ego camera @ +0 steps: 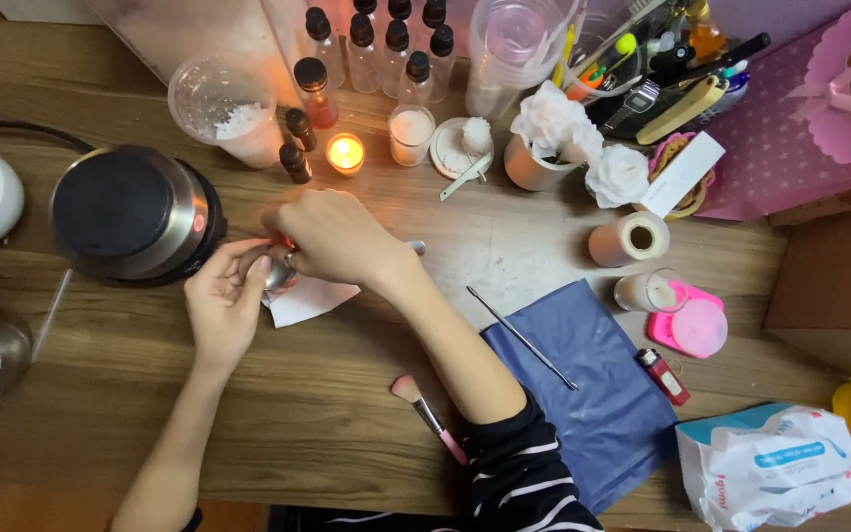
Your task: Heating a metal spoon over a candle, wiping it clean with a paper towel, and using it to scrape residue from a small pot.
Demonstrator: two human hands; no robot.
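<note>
My left hand grips a small shiny metal cup just right of the round black hot plate. Over the cup my right hand is closed around something small and reddish, mostly hidden by my fingers; a metal tip pokes out to the right of that hand. A white paper lies on the wooden table under both hands. A lit tealight burns just beyond them.
Small dark-capped bottles, a plastic cup of white flakes, a glass candle, white flowers, a tape roll, a blue sheet with a metal pick, a pink brush, a lighter, a wipes pack.
</note>
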